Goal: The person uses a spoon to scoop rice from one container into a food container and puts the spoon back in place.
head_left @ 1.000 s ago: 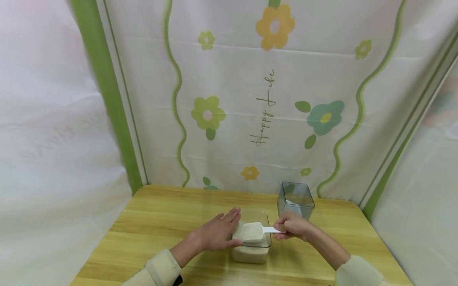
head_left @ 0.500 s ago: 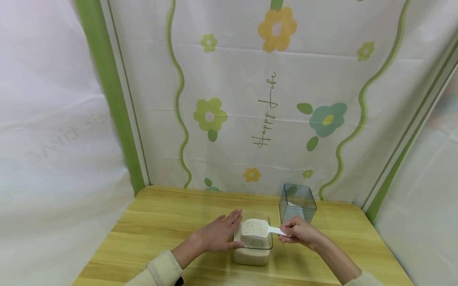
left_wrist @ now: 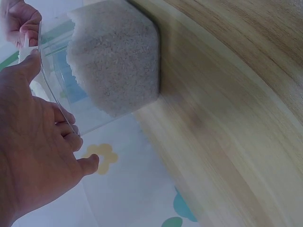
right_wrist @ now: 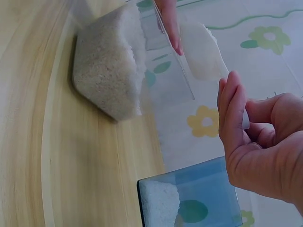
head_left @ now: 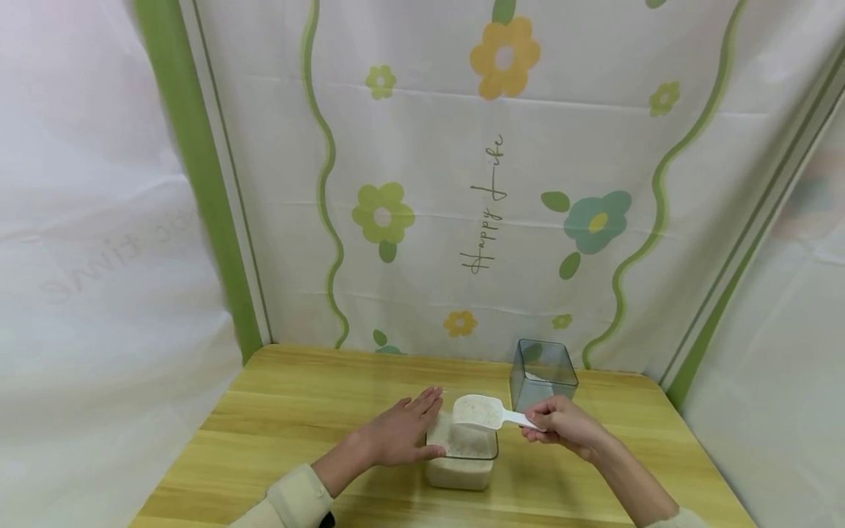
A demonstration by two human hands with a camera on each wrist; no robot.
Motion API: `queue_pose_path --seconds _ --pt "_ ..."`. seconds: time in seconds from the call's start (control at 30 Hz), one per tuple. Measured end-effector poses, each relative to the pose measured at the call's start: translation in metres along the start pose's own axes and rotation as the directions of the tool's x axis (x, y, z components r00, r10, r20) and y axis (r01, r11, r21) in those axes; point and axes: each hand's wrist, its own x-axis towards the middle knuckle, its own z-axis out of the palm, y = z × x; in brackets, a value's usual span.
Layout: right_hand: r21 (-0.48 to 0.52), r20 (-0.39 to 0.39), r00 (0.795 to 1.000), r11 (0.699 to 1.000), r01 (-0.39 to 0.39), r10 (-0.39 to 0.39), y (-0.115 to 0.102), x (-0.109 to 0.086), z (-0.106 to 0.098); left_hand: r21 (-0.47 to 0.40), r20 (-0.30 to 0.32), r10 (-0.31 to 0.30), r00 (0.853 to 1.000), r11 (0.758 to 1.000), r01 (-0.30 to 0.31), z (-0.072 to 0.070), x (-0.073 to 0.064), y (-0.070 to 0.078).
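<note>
Grips the handle of a white scoop (right_wrist: pixel 203 54) in the right hand (head_left: pixel 561 423) — thumb on top, fingers tucked underneath, with the forearm slanting up from the lower right. Holds the scoop mouth-up above the rim of a clear container (head_left: pixel 460 477), loaded with pale, rice-like grains (head_left: pixel 478 407) and aimed toward the left hand (head_left: pixel 404 433).

Reaches in from the lower left with that other arm, cuffed in a cream sleeve (head_left: pixel 298 493) near the wrist. Turns the left palm toward the clear container, fingers extended and thumb spread well away from them. Touches the left side of the rim with the fingers and, nearer the body, with the thumb — a flat, relaxed hand.

In the left wrist view, more grains inside the clear container, uneven on top and below the rim. Set upright on a wood-grain table (head_left: pixel 310 411), between both hands. Farther back, near the right hand: a blue-tinted container (right_wrist: pixel 203 175), upright, partly filled with white grains. Behind everything, a flower-printed curtain (head_left: pixel 422 279).
</note>
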Motion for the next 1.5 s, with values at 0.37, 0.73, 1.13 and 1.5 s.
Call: queue_pose_path --seconds 0.37,0.73,1.13,1.5 --pt "0.004 0.007 1.000 1.000 -0.002 0.002 -0.007 -0.010 -0.009 -0.017 0.025 -0.017 1.000 1.000 0.017 -0.002 0.001 0.001" --pt "0.028 0.008 1.000 0.999 0.017 -0.017 -0.012 -0.022 -0.026 -0.040 0.034 -0.018 0.999 0.999 0.020 -0.003 -0.001 0.001" --pt "0.050 -0.007 0.998 0.997 0.060 -0.059 -0.018 -0.038 -0.054 -0.049 0.037 -0.019 0.999 0.999 0.021 -0.002 -0.001 0.001" --pt "0.075 -0.063 0.994 0.992 0.098 -0.093 -0.024 -0.053 -0.086 -0.052 0.024 -0.014 1.000 0.999 0.015 0.002 0.000 0.000"
